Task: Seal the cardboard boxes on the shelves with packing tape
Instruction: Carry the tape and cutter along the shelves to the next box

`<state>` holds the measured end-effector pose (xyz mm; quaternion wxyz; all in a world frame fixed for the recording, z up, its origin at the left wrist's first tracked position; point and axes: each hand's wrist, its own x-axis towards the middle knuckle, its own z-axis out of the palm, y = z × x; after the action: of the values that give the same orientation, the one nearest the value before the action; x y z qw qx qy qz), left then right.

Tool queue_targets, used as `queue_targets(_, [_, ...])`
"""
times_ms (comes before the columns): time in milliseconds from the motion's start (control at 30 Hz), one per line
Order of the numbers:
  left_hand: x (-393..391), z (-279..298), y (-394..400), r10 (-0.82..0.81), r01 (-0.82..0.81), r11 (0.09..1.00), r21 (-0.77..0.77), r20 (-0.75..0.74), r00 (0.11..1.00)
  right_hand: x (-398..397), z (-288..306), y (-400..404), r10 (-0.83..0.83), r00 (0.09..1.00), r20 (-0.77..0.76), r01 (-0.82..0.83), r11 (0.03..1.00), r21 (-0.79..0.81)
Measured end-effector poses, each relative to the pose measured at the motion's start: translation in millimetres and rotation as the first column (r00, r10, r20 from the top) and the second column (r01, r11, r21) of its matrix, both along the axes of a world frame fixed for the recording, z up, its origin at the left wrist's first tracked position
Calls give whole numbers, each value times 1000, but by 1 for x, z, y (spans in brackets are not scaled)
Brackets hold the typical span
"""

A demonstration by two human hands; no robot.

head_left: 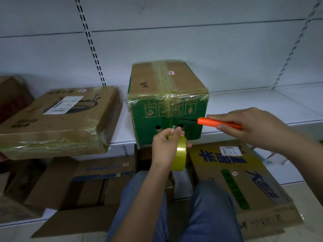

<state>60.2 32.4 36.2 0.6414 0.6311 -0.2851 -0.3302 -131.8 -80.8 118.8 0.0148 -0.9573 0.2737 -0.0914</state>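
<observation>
Before green box (167,119), orange knife (220,124) horizontal, blade pointing left

Both hands raised in front of chest, each gripping sth.
L hand (164,145): forearm up from below, fingers (176,132) curled round tape roll (179,154), thumb and forefinger pinching at top. R hand (248,126): arm in from right, fingers clamped on orange cutter (218,123), pointing left.
</observation>
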Motion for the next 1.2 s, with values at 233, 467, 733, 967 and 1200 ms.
queue_targets(233, [5,6,6,-38,27,998,-51,-224,974,-6,-19,-10,-132,834,536,46,984,170])
queue_targets(467, [-11,5,8,-156,144,987,-68,-236,959,54,-112,-96,-393,913,107,380,917,125])
queue_targets(733, [2,-2,17,-133,115,990,-82,-263,956,82,-79,-86,-424,683,595,458,883,104])
queue_targets(967, [11,-6,28,-58,35,997,-68,-362,930,140,-21,-10,218,849,481,68,858,-509])
queue_targets(1200, [15,-10,42,-58,38,997,-66,-334,941,158,-56,-15,105,912,396,156,805,-572])
